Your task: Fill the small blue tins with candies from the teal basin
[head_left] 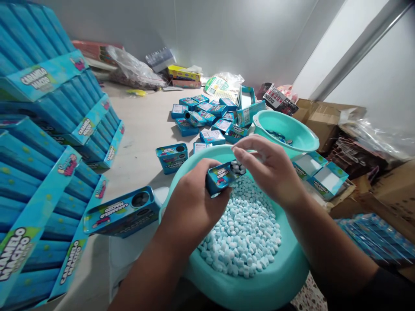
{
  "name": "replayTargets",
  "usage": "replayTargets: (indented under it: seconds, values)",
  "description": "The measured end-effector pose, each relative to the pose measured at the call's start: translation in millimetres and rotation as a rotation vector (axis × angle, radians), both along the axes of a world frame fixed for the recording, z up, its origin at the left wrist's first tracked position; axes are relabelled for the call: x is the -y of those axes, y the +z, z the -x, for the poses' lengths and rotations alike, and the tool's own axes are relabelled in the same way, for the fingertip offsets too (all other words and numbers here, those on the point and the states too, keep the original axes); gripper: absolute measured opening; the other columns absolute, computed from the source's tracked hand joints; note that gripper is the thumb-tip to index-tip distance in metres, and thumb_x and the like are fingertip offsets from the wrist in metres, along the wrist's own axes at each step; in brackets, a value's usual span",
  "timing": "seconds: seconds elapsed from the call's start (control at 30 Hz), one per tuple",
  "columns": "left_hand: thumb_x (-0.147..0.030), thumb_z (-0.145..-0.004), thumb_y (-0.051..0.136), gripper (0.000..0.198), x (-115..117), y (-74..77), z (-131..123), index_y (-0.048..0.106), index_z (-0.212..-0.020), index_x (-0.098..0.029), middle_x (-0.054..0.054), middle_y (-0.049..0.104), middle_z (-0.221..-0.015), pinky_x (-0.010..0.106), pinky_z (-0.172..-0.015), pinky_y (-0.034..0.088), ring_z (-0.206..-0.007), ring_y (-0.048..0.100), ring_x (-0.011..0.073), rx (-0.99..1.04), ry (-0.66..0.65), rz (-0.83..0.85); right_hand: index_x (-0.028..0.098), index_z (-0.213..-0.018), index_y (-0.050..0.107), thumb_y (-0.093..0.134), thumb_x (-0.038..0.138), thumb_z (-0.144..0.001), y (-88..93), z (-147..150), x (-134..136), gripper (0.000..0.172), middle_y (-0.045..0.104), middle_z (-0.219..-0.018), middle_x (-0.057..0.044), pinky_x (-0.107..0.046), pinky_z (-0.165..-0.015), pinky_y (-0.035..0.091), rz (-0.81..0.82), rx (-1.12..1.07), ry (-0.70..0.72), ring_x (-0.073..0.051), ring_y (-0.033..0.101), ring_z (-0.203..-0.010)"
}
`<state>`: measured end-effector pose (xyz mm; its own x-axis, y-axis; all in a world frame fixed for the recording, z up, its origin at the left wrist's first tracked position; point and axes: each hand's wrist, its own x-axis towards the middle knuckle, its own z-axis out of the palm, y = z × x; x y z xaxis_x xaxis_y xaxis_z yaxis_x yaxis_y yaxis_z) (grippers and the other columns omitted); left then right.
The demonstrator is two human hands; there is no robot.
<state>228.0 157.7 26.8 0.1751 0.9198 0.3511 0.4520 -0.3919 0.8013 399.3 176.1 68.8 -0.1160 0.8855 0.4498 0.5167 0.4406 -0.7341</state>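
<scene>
Pale table, blue tin in left hand above candy-filled basin

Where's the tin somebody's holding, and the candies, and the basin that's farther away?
Held tin (223, 176): head view, on its printed face.
Candies (241, 235): head view, middle of the pile.
Farther basin (301, 129): head view, on its bare inside wall.

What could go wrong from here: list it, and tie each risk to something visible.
1. White candies show at the opening of the held tin; if the left hand tips it, some might spill, probably into the basin below.
2. A larger-looking tin sits close beside the left forearm; a careless swing could knock it over.
</scene>
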Motion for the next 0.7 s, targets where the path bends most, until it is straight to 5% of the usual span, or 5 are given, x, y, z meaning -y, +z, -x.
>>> replayTargets:
  seconds: [0.2, 0.7]
  values:
    - [-0.022, -0.080, 0.070, 0.028, -2, -1.8, 2, 0.060, -0.107, -0.023, 0.002, 0.069, -0.091, 0.032, -0.072, 0.051, -0.085, 0.068, 0.0217, -0.018, 0.053, -0.002, 0.018, -0.077, 0.074, 0.064, 0.024, -0.092, -2.7, -5, -3, 0.019, 0.065, -0.076, -0.001, -0.027, -0.061, 0.041, -0.007, 0.340, -0.071, -0.011, 0.055, -0.066]
    - [-0.022, -0.081, 0.069, 0.027, -2, -4.8, 3, 0.060, -0.107, -0.025, 0.000, 0.069, -0.091, 0.030, -0.070, 0.048, -0.085, 0.066, 0.0205, 0.011, 0.025, 0.000, 0.017, -0.088, 0.074, 0.066, 0.015, -0.089, -4.1, 4, 6, 0.008, 0.071, -0.088, -0.003, -0.026, -0.072, 0.050, -0.119, 0.256, 0.052, -0.012, 0.064, -0.079]
